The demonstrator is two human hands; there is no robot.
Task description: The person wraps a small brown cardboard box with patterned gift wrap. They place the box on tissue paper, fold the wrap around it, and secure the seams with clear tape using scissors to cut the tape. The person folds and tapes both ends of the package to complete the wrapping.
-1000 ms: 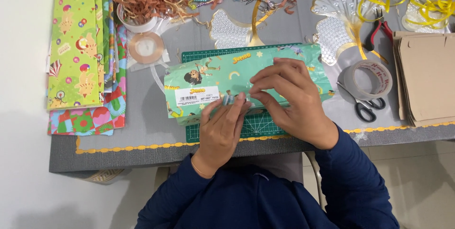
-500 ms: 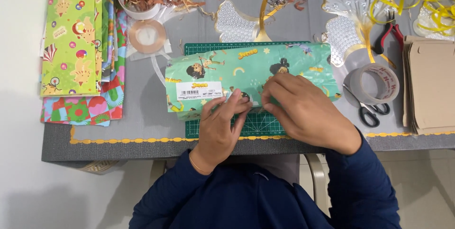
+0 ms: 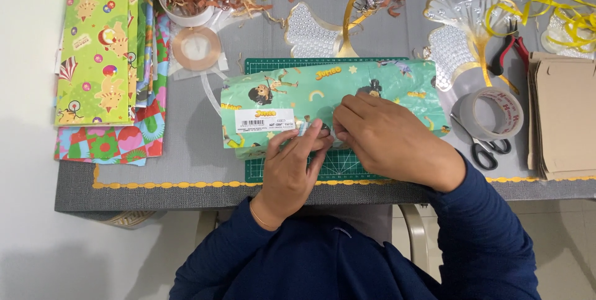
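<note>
Wrapped in turquoise cartoon-print paper, the parcel (image 3: 292,98) lies across a green cutting mat (image 3: 344,165) at the middle of the grey table (image 3: 192,170), long side running nine to three o'clock. Both hands cover its near edge, so the seam beneath them is hidden, and whatever small thing the fingertips pinch there is too small to make out. The left hand (image 3: 292,166) comes up from six o'clock, fingers bent and pressed together on the paper. The right hand (image 3: 388,138) reaches in from four o'clock, knuckles arched, fingertips closed on the same spot, touching the left hand's. A white rectangular label (image 3: 265,120) with a barcode sits on the parcel at nine o'clock of the hands.

At three o'clock of the parcel lie a roll of clear tape (image 3: 496,114) and black-handled scissors (image 3: 487,148); brown cardboard (image 3: 565,120) is cut off at the right edge. At ten o'clock, patterned paper sheets (image 3: 99,45) are stacked, with a tape ring (image 3: 197,49) beside them.
</note>
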